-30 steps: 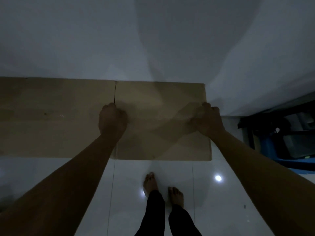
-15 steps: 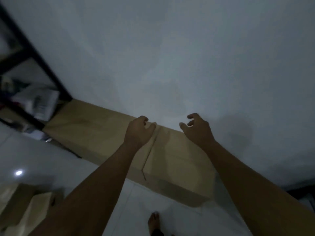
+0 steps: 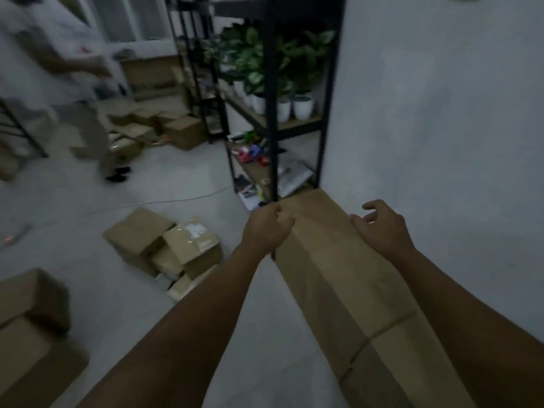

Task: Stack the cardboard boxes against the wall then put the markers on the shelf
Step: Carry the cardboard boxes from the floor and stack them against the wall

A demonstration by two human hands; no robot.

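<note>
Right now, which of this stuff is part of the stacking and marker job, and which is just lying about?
Job: boxes by the wall; loose boxes; shelf; left hand; right hand.

Lying about: potted plants; floor cable; another person.

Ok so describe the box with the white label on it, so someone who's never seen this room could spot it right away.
Start at the black shelf with the potted plants by the white wall, then look across the floor to the small heap of cardboard boxes lying left of the person's left hand. The labelled box is the tilted one on the heap's right side, the only one there with a white label on top.
</note>
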